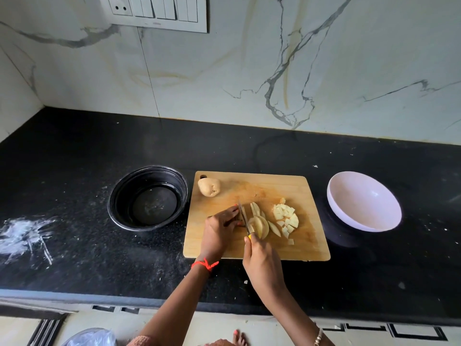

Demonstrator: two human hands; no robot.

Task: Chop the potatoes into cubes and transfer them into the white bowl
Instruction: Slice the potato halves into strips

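On the black countertop, the cutting board is the biggest thing that could fail me. I see no mat under it, so a hard downward stroke might make it skid on the smooth stone.

The white bowl stands empty to the right, apart from the board with a strip of bare counter between. Cubes carried across that gap could drop onto the stone.

My right hand is wrapped tight round the yellow handle of the knife, blade down and pointing away from me. My left hand is curled over the uncut end of the potato, mostly hidden beneath it. My fingertips lie right against the flat of the blade, so if the wet piece rolls, I judge the edge would meet a finger.

The slices lean loosely just right of the blade and may topple under the next cut. The cubes are heaped beyond them, one stray near the front edge.

Around me, a black bowl sits just left of the board, and a whole potato waits at the far left corner. A white smear marks the counter far left. Nothing blocks the way to the white bowl.
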